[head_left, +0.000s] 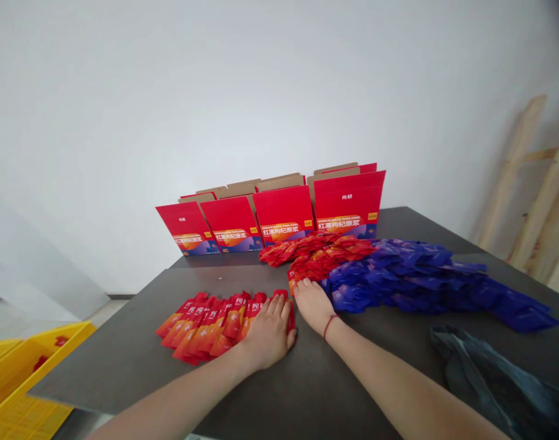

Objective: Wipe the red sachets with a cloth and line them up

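Note:
My left hand (270, 330) lies palm down with its fingers stretched over the right end of a spread row of red-and-orange sachets (206, 327). Close beside it, my right hand (311, 299), a red string at its wrist, rests its fingers on the near edge of a heap of red sachets (325, 252). Its fingers lie flat there, and the sachet under them is partly hidden. Touching the red heap on the right is a long pile of blue sachets (412, 275).
Open red cartons (286, 211) stand in a row at the table's back, before a white wall. Dark cloth (490, 379) lies front right on the grey table (137, 360). Yellow crates (36, 379) are at lower left; a wooden frame (531, 189) leans at right.

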The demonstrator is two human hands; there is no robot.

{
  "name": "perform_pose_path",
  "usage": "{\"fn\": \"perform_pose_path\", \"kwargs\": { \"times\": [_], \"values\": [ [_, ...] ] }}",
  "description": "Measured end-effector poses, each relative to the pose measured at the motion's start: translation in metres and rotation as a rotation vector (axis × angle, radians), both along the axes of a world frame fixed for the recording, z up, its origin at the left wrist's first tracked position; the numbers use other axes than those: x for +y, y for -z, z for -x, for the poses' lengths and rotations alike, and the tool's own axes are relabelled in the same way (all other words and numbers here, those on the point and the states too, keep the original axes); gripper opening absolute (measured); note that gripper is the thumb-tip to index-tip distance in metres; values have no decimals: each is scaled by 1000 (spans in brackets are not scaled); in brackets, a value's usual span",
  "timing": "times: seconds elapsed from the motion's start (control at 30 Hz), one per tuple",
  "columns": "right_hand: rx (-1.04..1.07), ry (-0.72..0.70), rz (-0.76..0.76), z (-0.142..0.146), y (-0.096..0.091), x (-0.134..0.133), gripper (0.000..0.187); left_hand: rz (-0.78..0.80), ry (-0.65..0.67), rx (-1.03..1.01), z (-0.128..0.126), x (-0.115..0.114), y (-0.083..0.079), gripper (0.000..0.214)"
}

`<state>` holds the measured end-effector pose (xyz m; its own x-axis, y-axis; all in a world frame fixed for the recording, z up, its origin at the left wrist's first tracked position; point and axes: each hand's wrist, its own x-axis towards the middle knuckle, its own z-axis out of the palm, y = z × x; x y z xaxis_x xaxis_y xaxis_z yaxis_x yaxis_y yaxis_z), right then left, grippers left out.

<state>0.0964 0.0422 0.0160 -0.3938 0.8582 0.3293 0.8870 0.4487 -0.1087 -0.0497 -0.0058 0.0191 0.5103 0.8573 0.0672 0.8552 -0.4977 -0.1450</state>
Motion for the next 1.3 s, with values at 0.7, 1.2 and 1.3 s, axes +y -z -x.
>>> {"fn": "perform_pose_path", "kwargs": {
  "times": [0.7, 1.2, 1.3],
  "values": [
    [200, -173, 3, -43, -7, -38, 28, 75, 179, -118, -2, -43, -3, 63],
    [-65, 48, -149, 61, -53, 84, 40, 43, 270, -200, 4, -41, 3, 54],
    [-97, 25, -120, 56, -53, 89, 40, 70, 234, -242, 3, -40, 5, 52]
  ]
}}
